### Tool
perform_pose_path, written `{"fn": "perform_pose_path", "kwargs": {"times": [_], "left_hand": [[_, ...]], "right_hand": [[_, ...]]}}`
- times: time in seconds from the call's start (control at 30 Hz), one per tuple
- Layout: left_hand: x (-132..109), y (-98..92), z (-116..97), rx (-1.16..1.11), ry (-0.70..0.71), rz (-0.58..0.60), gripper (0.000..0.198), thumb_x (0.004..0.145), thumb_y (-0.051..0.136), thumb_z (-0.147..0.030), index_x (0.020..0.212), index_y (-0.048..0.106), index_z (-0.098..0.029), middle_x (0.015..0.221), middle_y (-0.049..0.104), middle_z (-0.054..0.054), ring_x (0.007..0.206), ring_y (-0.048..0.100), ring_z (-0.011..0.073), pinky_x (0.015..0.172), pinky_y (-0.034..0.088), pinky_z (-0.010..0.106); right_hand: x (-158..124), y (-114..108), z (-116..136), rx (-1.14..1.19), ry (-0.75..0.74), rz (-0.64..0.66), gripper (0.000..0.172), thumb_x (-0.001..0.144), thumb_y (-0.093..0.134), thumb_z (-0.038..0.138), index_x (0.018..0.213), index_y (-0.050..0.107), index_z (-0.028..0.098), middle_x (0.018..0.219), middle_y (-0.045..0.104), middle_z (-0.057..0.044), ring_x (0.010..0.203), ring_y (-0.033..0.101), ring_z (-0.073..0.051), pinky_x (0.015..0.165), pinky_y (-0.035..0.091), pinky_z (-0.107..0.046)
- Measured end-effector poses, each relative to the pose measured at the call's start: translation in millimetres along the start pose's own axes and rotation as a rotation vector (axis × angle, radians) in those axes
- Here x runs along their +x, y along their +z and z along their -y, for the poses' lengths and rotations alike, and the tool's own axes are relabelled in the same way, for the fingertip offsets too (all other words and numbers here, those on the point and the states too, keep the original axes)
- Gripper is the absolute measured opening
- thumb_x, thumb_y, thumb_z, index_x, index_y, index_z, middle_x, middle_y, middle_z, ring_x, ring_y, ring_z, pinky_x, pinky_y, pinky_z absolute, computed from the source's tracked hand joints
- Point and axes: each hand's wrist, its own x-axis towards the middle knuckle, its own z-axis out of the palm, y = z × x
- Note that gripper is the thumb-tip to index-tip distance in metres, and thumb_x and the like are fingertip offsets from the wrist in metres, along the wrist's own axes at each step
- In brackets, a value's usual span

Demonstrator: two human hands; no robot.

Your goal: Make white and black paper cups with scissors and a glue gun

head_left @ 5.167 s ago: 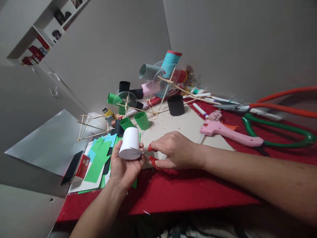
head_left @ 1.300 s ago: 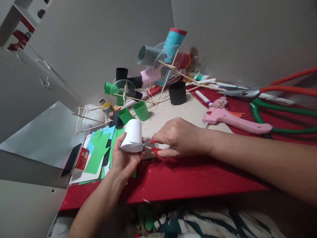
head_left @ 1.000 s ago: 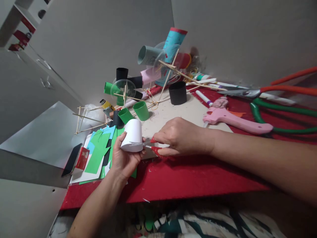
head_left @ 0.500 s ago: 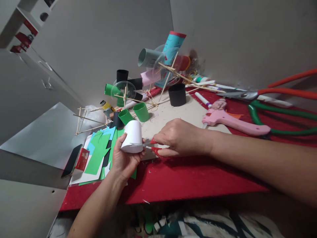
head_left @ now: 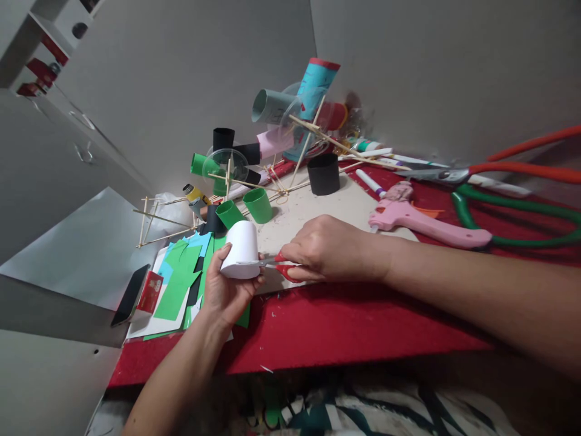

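My left hand (head_left: 231, 293) holds a white paper cup-like cylinder (head_left: 242, 242) from below and the side, thumb on its left face. In my right hand (head_left: 322, 249) is a pair of small scissors with red handles (head_left: 287, 271). Their blades lie across the cylinder's near lower rim, and the handles are nearly closed. Just beyond the cylinder stand two green paper tubes, a darker one (head_left: 230, 214) and a lighter one (head_left: 258, 206). A black paper tube (head_left: 324, 174) stands farther right on the pale board.
Cut green, blue and white sheets (head_left: 177, 290) lie left beside a phone (head_left: 131, 295). Stick-and-tube wheel models (head_left: 313, 127) stand at the back. On the right are a pink glue gun (head_left: 422, 223), large orange-handled scissors (head_left: 508, 169) and a green-handled tool (head_left: 521, 241). A red tabletop (head_left: 336, 327) lies beneath.
The red scissors' handles have come closer together, and the blades have closed along the white cylinder's lower rim. My left hand keeps its hold, with the view shifted slightly.
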Motion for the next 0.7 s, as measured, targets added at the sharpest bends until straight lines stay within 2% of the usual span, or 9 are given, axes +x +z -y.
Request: {"fn": "perform_pose_path", "kwargs": {"times": [0.4, 0.7], "left_hand": [[0.5, -1.3, -0.2, 0.007, 0.061, -0.016, 0.038, 0.085, 0.053, -0.036, 0.112, 0.057, -0.011, 0.076, 0.069, 0.012, 0.06, 0.065, 0.0199, 0.052, 0.054, 0.028], [-0.6, -0.8, 0.6, -0.033, 0.106, -0.068, 0.035, 0.085, 0.055, -0.034, 0.109, 0.058, -0.009, 0.077, 0.069, 0.012, 0.063, 0.066, 0.0205, 0.055, 0.057, 0.03]], "right_hand": [[1.1, 2.8, 0.7, 0.01, -0.012, -0.103, 0.02, 0.091, 0.054, 0.027, 0.078, 0.064, 0.016, 0.061, 0.068, -0.002, 0.052, 0.058, -0.015, 0.052, 0.02, -0.028], [2.8, 2.2, 4.0, -0.019, 0.041, -0.072, 0.022, 0.09, 0.055, 0.032, 0.081, 0.066, 0.016, 0.063, 0.069, -0.005, 0.054, 0.059, -0.017, 0.053, 0.022, -0.028]]}}
